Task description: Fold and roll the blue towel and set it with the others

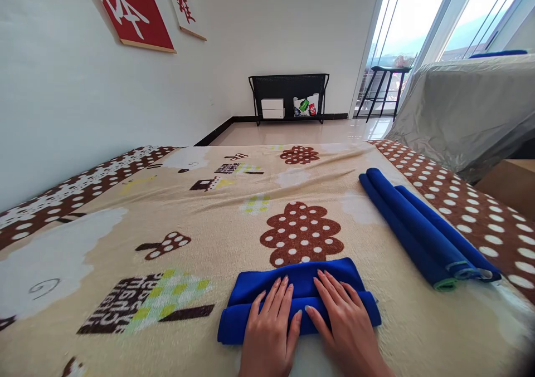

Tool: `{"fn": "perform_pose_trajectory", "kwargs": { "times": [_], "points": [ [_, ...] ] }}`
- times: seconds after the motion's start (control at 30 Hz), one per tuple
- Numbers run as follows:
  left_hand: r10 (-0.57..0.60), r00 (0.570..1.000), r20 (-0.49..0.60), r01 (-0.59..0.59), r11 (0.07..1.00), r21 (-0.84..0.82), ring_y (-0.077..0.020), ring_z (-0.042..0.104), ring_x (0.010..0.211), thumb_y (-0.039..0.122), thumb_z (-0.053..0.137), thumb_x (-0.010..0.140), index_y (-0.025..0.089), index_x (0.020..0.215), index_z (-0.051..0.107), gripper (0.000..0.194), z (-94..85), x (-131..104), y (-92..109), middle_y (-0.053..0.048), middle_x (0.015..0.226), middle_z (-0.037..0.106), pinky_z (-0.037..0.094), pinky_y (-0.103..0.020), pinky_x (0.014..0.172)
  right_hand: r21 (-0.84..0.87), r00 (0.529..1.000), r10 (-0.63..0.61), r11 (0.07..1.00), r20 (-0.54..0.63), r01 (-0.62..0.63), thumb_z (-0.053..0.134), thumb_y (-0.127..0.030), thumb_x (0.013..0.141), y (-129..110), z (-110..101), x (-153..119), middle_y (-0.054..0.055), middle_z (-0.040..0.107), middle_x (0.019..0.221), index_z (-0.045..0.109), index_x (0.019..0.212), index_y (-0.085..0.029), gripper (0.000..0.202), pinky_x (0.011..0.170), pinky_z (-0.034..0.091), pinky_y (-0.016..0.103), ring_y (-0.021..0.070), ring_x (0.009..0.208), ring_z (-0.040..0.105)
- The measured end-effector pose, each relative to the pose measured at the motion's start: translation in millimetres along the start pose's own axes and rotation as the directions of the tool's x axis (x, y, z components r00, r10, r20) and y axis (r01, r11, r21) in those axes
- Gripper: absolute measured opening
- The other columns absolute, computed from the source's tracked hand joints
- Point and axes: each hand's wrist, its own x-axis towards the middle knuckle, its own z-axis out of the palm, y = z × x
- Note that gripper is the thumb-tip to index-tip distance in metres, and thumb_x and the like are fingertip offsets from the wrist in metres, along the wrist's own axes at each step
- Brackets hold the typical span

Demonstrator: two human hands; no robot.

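Note:
A blue towel (300,286) lies partly rolled on the patterned blanket (225,238) right in front of me. Its near side forms a thick roll, and a short flat strip extends beyond it. My left hand (270,328) rests on the roll left of the middle, fingers stretched forward over it. On the right half lies my right hand (346,318), palm down with its fingers extended and slightly apart. Both thumbs point inward with a gap between them. To the right, rolled blue towels (412,229) lie side by side, slanting away from me.
The blanket has brown polka-dot borders (468,221). A low black rack (291,84) holding white boxes stands by the far wall. At right are a plastic-covered piece of furniture (472,96), a cardboard box (507,185) and a dark stool (387,79) near the window.

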Motion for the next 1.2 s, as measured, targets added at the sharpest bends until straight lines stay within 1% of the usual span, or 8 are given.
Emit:
{"fn": "perform_pose_trajectory", "kwargs": {
  "times": [0.13, 0.4, 0.6, 0.77, 0.93, 1.2],
  "points": [
    [0.012, 1.000, 0.009, -0.012, 1.000, 0.027, -0.0218, 0.060, 0.124, 0.032, 0.052, 0.094, 0.015, 0.136, 0.056, 0.046, -1.0, 0.3, -0.1, -0.007, 0.141, 0.060, 0.047, -0.036, 0.095, -0.005, 1.000, 0.001, 1.000, 0.010, -0.001, 0.045, -0.050, 0.098, -0.3, -0.5, -0.4, 0.006, 0.056, 0.142, 0.058, 0.135, -0.018, 0.051, 0.101, 0.045, 0.040, 0.0244, 0.128, 0.057],
    [-0.013, 1.000, 0.002, 0.013, 0.999, -0.030, -0.0221, 0.058, 0.126, 0.031, 0.053, 0.094, 0.016, 0.137, 0.056, 0.045, -0.1, -0.1, 0.7, -0.008, 0.141, 0.059, 0.045, -0.036, 0.096, 0.010, 1.000, 0.005, 1.000, 0.014, -0.005, 0.046, -0.051, 0.098, -0.4, 0.5, -1.1, 0.006, 0.056, 0.142, 0.058, 0.135, -0.018, 0.051, 0.102, 0.045, 0.041, 0.0247, 0.128, 0.057],
    [-0.002, 1.000, -0.003, 0.002, 1.000, 0.006, -0.0216, 0.060, 0.124, 0.032, 0.051, 0.095, 0.015, 0.135, 0.057, 0.045, -0.2, 0.3, 0.6, -0.007, 0.140, 0.060, 0.047, -0.036, 0.095, -0.004, 1.000, 0.012, 1.000, 0.019, -0.011, 0.045, -0.050, 0.099, -1.1, 0.4, -0.7, 0.006, 0.055, 0.142, 0.058, 0.135, -0.017, 0.051, 0.102, 0.044, 0.041, 0.0242, 0.129, 0.056],
    [-0.023, 1.000, 0.015, 0.023, 0.999, -0.022, -0.0222, 0.060, 0.124, 0.032, 0.051, 0.095, 0.017, 0.138, 0.056, 0.046, 0.1, -0.6, 0.8, -0.007, 0.140, 0.060, 0.047, -0.036, 0.095, -0.006, 1.000, 0.007, 1.000, 0.021, -0.007, 0.045, -0.050, 0.098, -1.4, 1.0, -0.5, 0.006, 0.056, 0.142, 0.058, 0.136, -0.017, 0.051, 0.102, 0.045, 0.041, 0.0240, 0.129, 0.056],
    [-0.011, 1.000, 0.020, 0.011, 1.000, -0.001, -0.0224, 0.059, 0.125, 0.031, 0.052, 0.094, 0.015, 0.138, 0.055, 0.047, -0.2, -1.0, 1.0, -0.007, 0.142, 0.059, 0.047, -0.036, 0.095, -0.026, 1.000, -0.003, 1.000, 0.015, 0.003, 0.044, -0.050, 0.099, -0.6, 0.9, -0.7, 0.005, 0.056, 0.142, 0.059, 0.135, -0.017, 0.051, 0.101, 0.046, 0.040, 0.0238, 0.127, 0.057],
    [-0.013, 1.000, 0.009, 0.013, 1.000, -0.023, -0.0223, 0.059, 0.125, 0.030, 0.052, 0.094, 0.015, 0.136, 0.056, 0.045, -0.4, 0.7, 1.1, -0.008, 0.141, 0.059, 0.046, -0.036, 0.095, -0.014, 1.000, 0.011, 1.000, 0.021, -0.010, 0.045, -0.050, 0.098, -1.6, 0.7, -0.9, 0.006, 0.056, 0.141, 0.059, 0.135, -0.017, 0.050, 0.102, 0.045, 0.041, 0.0240, 0.128, 0.057]
  ]
}}
